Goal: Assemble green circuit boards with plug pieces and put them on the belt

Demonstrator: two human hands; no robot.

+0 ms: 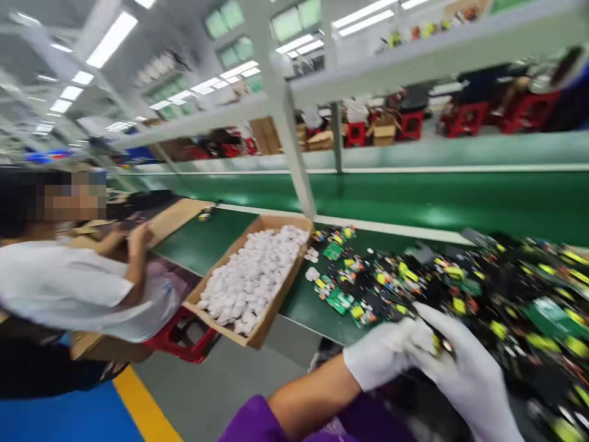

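Both my hands wear white gloves and meet at the near edge of the green bench (304, 301). My left hand (384, 359) comes in from a purple sleeve, with its fingers closed. My right hand (469, 374) curls over it from the right. Pinched between them is a small circuit board (439, 344), dark with a yellow part and blurred by motion. Just beyond my hands lies a heap of similar circuit boards (414, 279), green and black with yellow components, which spreads to the right.
A cardboard tray (269, 322) of several small white parts overhangs the bench edge at the left. A person in a white shirt (69, 288) sits further left beside a red stool (184, 341). A grey post (294, 159) and a green conveyor (414, 199) stand behind.
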